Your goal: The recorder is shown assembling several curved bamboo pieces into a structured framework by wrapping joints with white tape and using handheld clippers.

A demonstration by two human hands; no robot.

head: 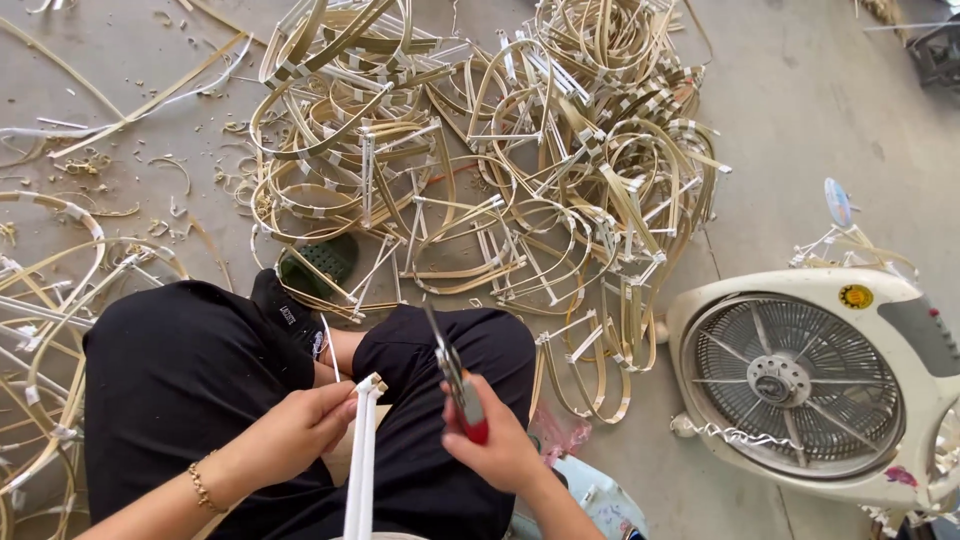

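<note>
My left hand (298, 430) pinches the top of a bundle of thin pale strips (362, 460) wrapped in white tape, held upright over my lap. My right hand (500, 445) grips red-handled scissors (455, 375), blades pointing up and away, just right of the strips' tip and apart from it. I sit cross-legged in black trousers (190, 380). A gold bracelet is on my left wrist.
A large heap of bent bamboo frames bound with white tape (480, 160) lies on the concrete floor ahead. More frames (50, 300) lie at my left. A white box fan (810, 385) lies at right. A green sandal (320, 262) sits by my knee. Shavings litter the floor.
</note>
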